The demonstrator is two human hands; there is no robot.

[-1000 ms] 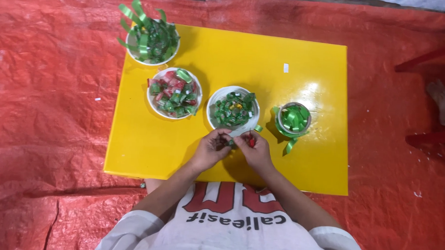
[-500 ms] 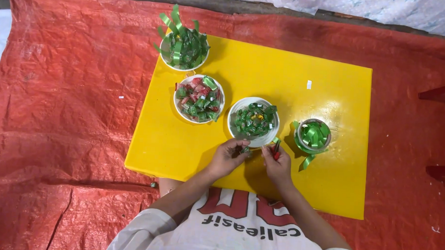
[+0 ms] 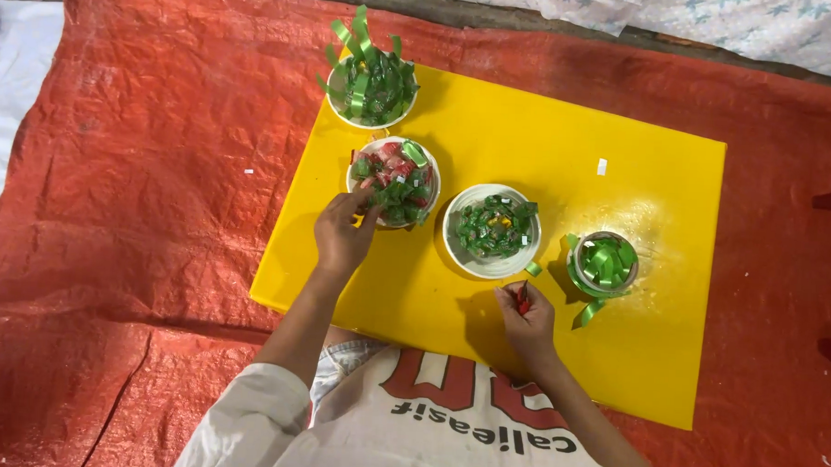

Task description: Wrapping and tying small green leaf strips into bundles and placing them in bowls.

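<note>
Right hand (image 3: 526, 313) pinches small red piece (image 3: 523, 300), near front edge of yellow board (image 3: 650, 361); left hand (image 3: 342, 229) fingers curled loosely into bowl of red-green wrapped pieces (image 3: 394, 180), mid-left; white bowl of green pieces (image 3: 492, 230) at centre; green ribbon bowl (image 3: 370, 85) at far-left corner.

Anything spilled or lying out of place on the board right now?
Yes, a few strays. One green ribbon piece lies on the yellow board just outside the middle bowl. Another green strip sits below the small ribbon-filled cup. A tiny white scrap lies alone farther back.
</note>
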